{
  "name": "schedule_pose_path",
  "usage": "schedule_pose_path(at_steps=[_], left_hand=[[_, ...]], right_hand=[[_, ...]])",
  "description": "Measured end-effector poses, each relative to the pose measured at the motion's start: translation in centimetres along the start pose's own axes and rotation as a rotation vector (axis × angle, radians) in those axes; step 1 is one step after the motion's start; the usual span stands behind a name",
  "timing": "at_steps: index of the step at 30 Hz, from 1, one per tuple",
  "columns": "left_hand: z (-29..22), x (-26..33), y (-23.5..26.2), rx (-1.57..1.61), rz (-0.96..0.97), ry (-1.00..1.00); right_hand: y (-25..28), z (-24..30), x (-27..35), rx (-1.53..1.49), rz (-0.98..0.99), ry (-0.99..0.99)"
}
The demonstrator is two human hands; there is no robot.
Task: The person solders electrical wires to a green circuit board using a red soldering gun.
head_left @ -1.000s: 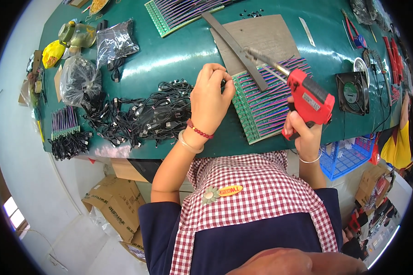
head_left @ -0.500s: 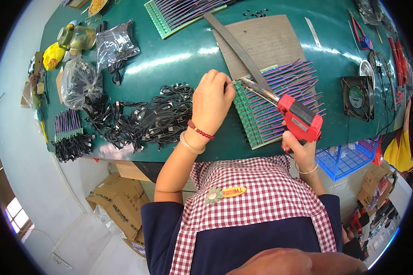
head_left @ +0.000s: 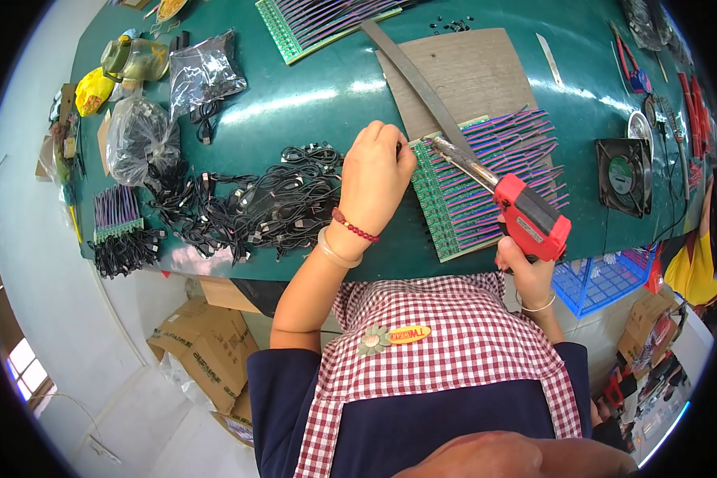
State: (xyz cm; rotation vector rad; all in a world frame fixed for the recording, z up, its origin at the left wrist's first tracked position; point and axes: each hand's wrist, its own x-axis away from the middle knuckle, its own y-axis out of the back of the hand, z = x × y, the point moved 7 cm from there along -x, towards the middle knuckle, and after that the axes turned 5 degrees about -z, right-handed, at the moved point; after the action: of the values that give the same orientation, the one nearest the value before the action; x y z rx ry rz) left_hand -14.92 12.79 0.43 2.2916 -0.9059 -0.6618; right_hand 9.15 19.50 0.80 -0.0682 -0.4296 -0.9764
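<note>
My right hand (head_left: 527, 269) grips the handle of a red and black soldering gun (head_left: 531, 219). Its long metal nozzle slants up and left, and the tip lies over the upper left corner of a green circuit board panel (head_left: 432, 209). Rows of purple-blue wires (head_left: 498, 179) stick out from that panel toward the right. Beside the same corner, my left hand (head_left: 377, 169) is closed in a pinch. A bit of something dark shows at its fingertips, too small and too covered to name.
Left of my left hand lies a heap of black cables (head_left: 287, 203). A metal bar (head_left: 414, 80) crosses a brown board (head_left: 462, 72) beyond the panel. Another wired panel (head_left: 283, 36) sits farther back. At the right stand a black fan (head_left: 623, 177) and a blue basket (head_left: 589, 283).
The soldering gun has shifted slightly right and toward me, its tip moving a little in from the panel's left edge. My left hand stays pinched at about the same corner.
</note>
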Motion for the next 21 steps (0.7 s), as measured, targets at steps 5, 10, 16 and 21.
schedule_pose_path(at_steps=[5,10,16,21], left_hand=[[-0.02,0.12,0.1,0.001,0.0,-0.004],[-0.16,0.12,0.15,-0.003,-0.013,-0.021],[-0.39,0.05,0.15,-0.023,0.007,-0.033],[-0.7,-0.01,0.19,-0.04,0.026,-0.075]], right_hand=[[0.18,-0.09,0.23,-0.041,0.019,-0.019],[0.09,-0.38,0.53,-0.022,0.029,-0.02],[-0.09,-0.5,0.75,0.003,0.016,-0.042],[-0.19,-0.84,0.68,0.008,0.048,-0.044]])
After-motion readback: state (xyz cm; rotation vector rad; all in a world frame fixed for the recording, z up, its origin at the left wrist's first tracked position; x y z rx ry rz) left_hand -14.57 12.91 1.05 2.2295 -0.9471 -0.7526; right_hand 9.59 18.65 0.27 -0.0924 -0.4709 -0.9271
